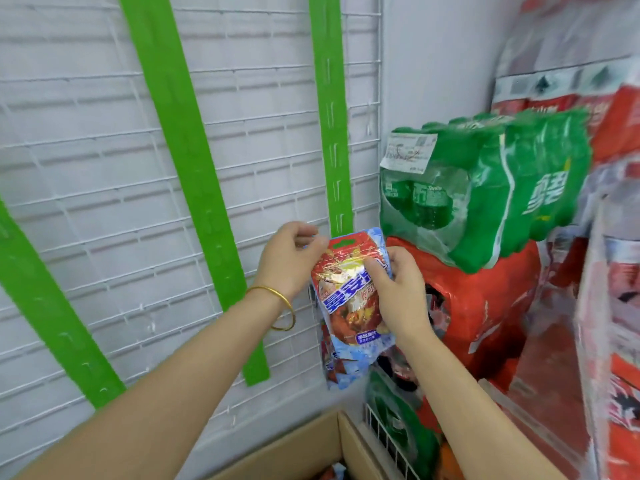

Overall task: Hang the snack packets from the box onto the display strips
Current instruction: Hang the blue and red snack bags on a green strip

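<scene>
White grid (104, 188) behind; both hands hold packet (349, 292) (strip's (334, 133) foot)

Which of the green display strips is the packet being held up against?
The rightmost green strip, hanging nearly straight beside the grid's right edge. The snack packet, held by both hands, covers its lower end; the other two strips slant away to the left with nothing held against them.

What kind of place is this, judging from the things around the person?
Probably a shop or its stockroom. Green display strips hang on a white wire grid, shrink-wrapped packs of green bottles are stacked at the right, and both hands hold a snack packet at a strip.
</scene>
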{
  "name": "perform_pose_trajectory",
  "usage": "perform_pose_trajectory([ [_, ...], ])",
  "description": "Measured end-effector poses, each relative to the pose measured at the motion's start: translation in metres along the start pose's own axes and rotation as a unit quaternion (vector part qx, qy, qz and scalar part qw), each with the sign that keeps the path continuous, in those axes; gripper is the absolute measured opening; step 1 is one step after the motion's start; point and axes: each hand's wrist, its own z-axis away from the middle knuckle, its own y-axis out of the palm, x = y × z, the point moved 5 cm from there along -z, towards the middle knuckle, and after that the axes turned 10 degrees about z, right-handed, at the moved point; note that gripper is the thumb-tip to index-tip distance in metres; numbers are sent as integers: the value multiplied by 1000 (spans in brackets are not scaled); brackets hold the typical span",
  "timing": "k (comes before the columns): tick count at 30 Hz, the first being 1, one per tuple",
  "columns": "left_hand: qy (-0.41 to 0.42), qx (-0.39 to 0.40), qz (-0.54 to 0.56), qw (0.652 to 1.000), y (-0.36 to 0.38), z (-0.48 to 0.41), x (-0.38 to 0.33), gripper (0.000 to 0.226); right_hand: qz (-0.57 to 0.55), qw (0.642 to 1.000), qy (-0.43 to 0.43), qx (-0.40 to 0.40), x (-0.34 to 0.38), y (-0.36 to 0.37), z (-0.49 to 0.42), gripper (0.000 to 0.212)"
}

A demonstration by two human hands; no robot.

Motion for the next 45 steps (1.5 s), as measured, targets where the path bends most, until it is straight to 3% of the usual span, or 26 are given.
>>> perform_pose_trajectory([
  [3,26,-31,-9,999,13,-25,-17,30,35,999,-19,-37,5,-8,-16,13],
  [7,32,-21,-68,997,31,-47,-19,22,96,991,-75,-59,12,-10,-25,44],
  [10,32,-29,-93,995,35,-56,-16,28,128,983,-113,-68,19,-8,-33,34],
  [21,-2,-37,-45,998,29,-55,-12,53,150,986,-67,-4,11,9,-50,32],
  [27,-6,-18,-58,998,29,-53,-7,36,158,985,-64,31,-5,11,-42,34],
  [30,-18,-4,-22,1000,29,-48,2,12,144,986,-72,41,-7,11,-39,37],
  [33,-32,6,-3,999,28,-40,12,18,159,982,-86,48,-4,12,-38,41],
  [37,-12,5,-10,1000,25,-29,14,31,201,974,-90,53,-2,8,-29,44],
  [42,147,-86,-124,978,-2,16,22,37,316,937,-145,-27,3,-12,18,42],
  [44,147,-87,-133,976,-10,54,52,32,297,946,-120,49,-12,-4,48,36],
  [45,123,-74,-142,979,-12,74,72,29,275,952,-67,115,-24,3,58,33],
])
